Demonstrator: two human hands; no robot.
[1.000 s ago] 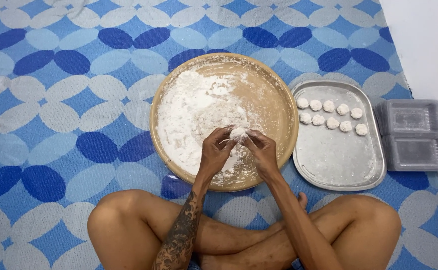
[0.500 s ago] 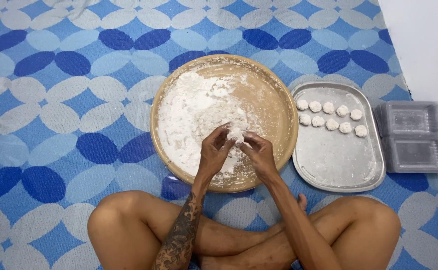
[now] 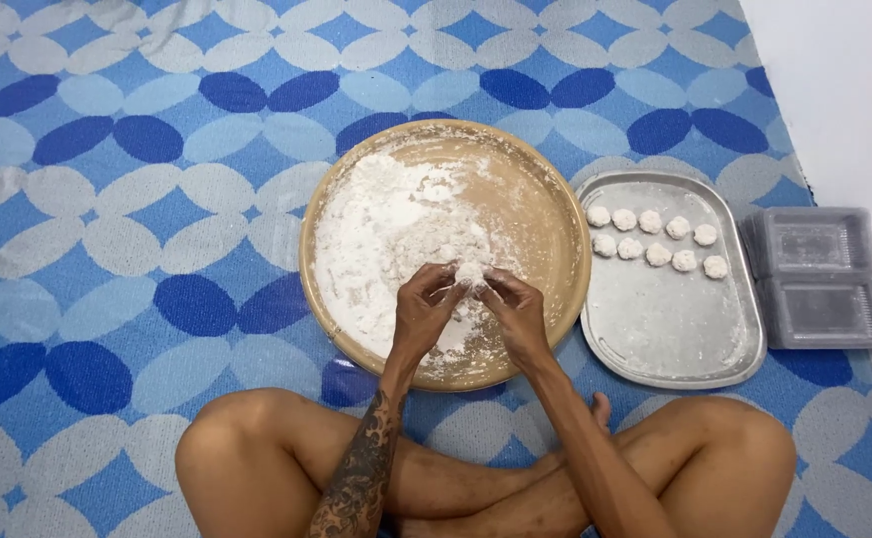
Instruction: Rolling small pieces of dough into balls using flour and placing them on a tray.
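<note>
A blue floor mat patterned with pale and dark ovals carries everything. On it sits a wide, round tan basin holding a spread of white flour, heaped toward its left half. To its right lies an oval metal tray, dusted white, with nine small white dough balls in two rows at its far end. Just right of the tray, near the wall, is a clear, empty plastic clamshell box, rectangular, in two compartments; no label shows on it.

The person sits cross-legged, both hands over the basin's near side. The left hand and the right hand meet at the fingertips, each grip pinching one small lump of dough between them, above the flour.

The lump looks soft and floury, so in my judgement it could crumble or slip back into the basin if pressed unevenly. Loose flour could spill onto the mat.
</note>
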